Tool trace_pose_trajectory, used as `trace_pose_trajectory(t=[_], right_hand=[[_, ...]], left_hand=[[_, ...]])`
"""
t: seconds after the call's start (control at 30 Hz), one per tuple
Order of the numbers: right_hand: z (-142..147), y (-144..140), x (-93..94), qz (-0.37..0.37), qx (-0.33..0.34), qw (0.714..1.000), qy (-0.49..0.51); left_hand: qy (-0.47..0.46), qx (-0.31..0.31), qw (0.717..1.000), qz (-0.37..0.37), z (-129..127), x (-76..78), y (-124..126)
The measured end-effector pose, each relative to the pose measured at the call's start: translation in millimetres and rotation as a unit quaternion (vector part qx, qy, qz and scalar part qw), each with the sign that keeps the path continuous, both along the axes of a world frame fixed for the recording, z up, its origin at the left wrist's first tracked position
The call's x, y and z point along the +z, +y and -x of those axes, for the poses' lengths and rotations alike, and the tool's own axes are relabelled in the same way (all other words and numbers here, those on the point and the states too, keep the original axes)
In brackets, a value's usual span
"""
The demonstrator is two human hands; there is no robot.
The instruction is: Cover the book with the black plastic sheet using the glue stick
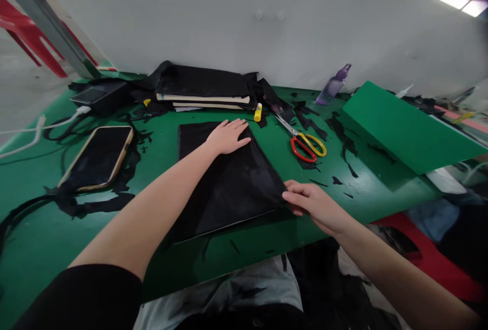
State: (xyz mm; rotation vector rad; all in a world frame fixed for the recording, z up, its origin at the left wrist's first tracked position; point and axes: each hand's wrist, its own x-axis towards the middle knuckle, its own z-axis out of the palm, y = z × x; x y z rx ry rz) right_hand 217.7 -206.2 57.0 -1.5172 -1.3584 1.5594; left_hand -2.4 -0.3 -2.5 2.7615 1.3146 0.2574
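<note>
A flat rectangular piece covered in black fabric (236, 187) lies on the green table (160, 269) in front of me. My left hand (229, 137) rests flat on its far part with the fingers spread. At the near right corner, my right hand (305, 200) pinches the edge of the black fabric between thumb and fingers. Just right of the piece lie scissors with red and yellow handles (305, 147), blades pointing away. A small yellow glue stick (258, 112) stands beyond my left hand. What lies under the fabric is mostly hidden; a thin pale edge shows along the near side.
Behind is a stack of black-covered pieces (204, 83) against a grey partition (190, 15). A phone (99, 157) and cables lie left. To the right are a purple bottle (333, 86), a leaning green board (412, 126) and scattered black scraps (345, 142).
</note>
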Motion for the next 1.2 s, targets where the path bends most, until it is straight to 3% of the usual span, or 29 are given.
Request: trace_pose_trajectory(t=[0.17,0.33,0.57,0.73,1.07,1.2], right_hand=[[-5,-4,-4.3,-0.072,0.046,0.996,0.020],[-6,-10,-15.3,-0.013,0.031,0.997,0.062],[-5,-20,-12.0,0.023,-0.003,0.999,-0.034],[-8,-25,-9.0,0.010,-0.021,0.996,-0.080],[-2,-21,-10.0,0.033,-0.030,0.997,-0.069],[-3,-18,-10.5,-0.015,-0.009,0.991,-0.132]], left_hand=[[-0.001,0.000,1.000,-0.003,1,-1.7,1],[0.000,-0.001,1.000,0.002,1,-0.9,1],[0.005,0.000,1.000,0.006,0,0.6,0],[0.011,0.001,1.000,0.009,0,2.3,-1],[0.010,0.003,1.000,0.010,0,2.4,-1],[0.010,0.004,1.000,0.010,-1,2.3,-2]])
